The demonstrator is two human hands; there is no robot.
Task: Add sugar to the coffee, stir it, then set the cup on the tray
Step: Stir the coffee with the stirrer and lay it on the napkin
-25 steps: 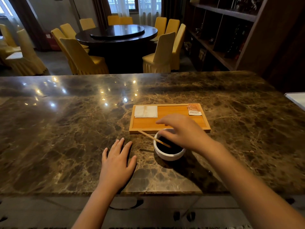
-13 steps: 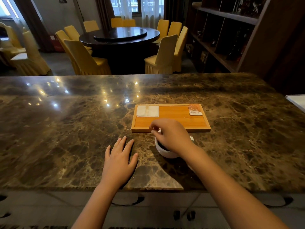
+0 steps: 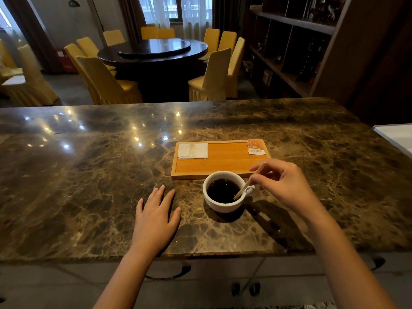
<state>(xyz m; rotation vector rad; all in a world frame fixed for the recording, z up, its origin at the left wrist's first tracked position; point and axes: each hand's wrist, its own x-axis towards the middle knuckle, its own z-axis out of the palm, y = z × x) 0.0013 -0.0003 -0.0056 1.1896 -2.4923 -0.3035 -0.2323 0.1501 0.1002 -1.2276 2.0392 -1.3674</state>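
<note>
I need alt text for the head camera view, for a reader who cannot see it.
A right hand holds a wooden stir stick in a white cup of black coffee on a marble counter. The left hand lies flat beside it; a wooden tray waits behind.

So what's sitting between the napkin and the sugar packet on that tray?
Nothing. In the head view, the napkin and the sugar packet lie at opposite far corners of the tray, with only bare wood between them.

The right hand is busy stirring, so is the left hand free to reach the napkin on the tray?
Probably yes. The left hand lies flat and empty on the counter, and bare marble lies between it and the napkin at the tray's far-left corner; the cup sits off to the right.
</note>
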